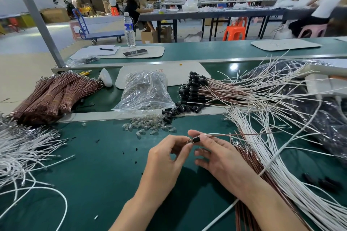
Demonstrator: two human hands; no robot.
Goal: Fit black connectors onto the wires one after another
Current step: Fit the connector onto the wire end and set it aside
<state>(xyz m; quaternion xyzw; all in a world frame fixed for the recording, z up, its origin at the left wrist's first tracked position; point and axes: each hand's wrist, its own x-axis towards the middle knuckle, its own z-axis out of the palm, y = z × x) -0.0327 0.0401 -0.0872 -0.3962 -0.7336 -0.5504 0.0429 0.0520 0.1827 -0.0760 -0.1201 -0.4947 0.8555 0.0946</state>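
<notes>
my left hand [165,157] pinches the metal tip of a brown wire [244,134] where it meets the left end of a black connector [196,139]. my right hand [221,155] holds that connector between thumb and forefinger above the green bench [93,165], and the wire trails off to the right. behind the hands: clear caps [148,127], loose black connectors [180,109], a clear bag [144,90], and wires already capped in black [193,88]. far left: bundled brown wires [52,95]. right: white wires [281,184].
</notes>
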